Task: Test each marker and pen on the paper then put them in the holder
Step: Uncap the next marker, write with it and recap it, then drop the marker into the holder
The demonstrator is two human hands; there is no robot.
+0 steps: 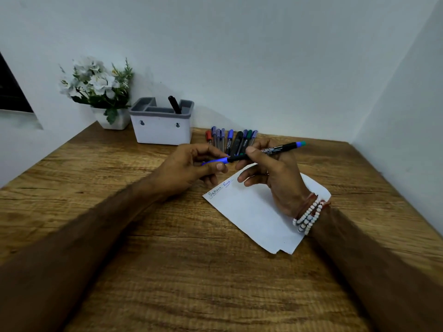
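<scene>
A black pen with a blue cap is held level above the white paper. My right hand pinches its black barrel between thumb and fingers. My left hand pinches the blue cap at the pen's left end. Blue handwriting runs along the paper's upper left edge. Several pens and markers lie in a row by the wall. The white holder with a grey rim stands behind them at the left, with one black marker standing in it.
A white pot of white flowers stands in the back left corner beside the holder. The wooden table meets walls at the back and on the right. A beaded bracelet is on my right wrist.
</scene>
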